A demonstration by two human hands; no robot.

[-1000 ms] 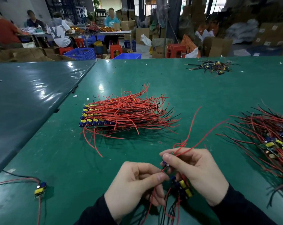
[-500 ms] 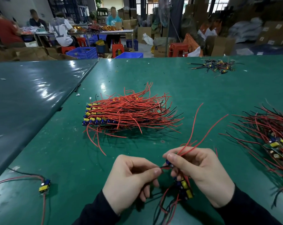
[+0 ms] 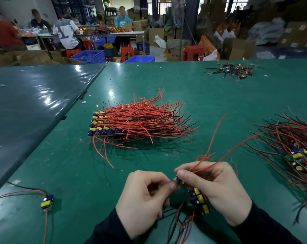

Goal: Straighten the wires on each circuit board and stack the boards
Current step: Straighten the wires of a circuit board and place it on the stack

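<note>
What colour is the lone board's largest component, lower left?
Yellow, on the lone board, head view.

Large dark "LV"-style letters, partly readable, on the back of a white shirt worn by a seated person in the background. Dark print on a cardboard box on the floor, too small to read. White labels on stacked cartons at right, likewise illegible.

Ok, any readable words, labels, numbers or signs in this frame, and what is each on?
"LV", large monogram on the back of a seated person's white shirt, partly creased.
Dark print on a cardboard box by the red stool: too blurred to read.
White labels on the cartons at far right: too small to read.
Circuit boards in the right hand: no legible marking.
</note>
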